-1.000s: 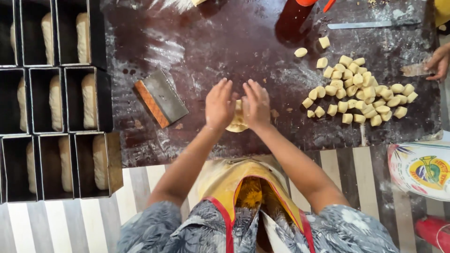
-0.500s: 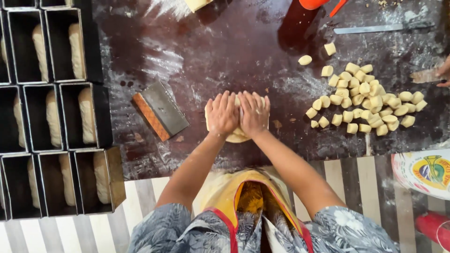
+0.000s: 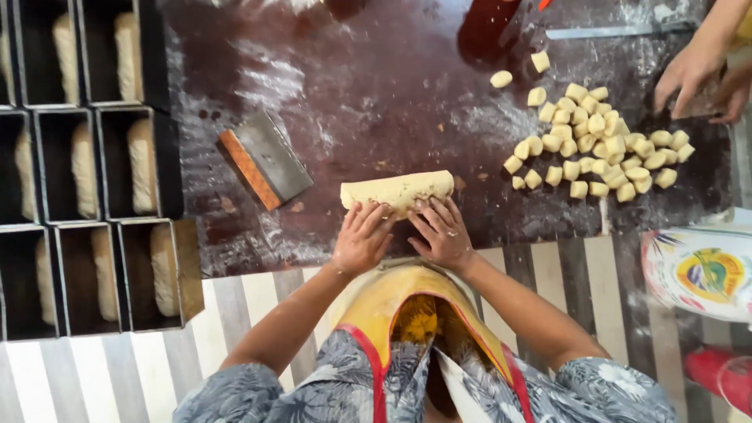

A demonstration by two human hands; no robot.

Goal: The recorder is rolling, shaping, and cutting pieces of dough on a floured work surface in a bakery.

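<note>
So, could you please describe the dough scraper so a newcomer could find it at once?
On the dark floured worktop, look left of the rolled dough log, towards the loaf tins. The dough scraper lies flat and tilted there: the only metal blade with an orange-brown wooden handle edge.

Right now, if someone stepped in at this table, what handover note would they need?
Left hand and right hand: both open, fingertips resting on the near edge of the dough roll, gripping nothing.
Dough roll lies crosswise on the floured dark table; bench scraper to its left, cut dough pieces to its right.
Done: roll shaped; loaf tins each hold dough.
Left: this roll is not yet in a tin.
</note>
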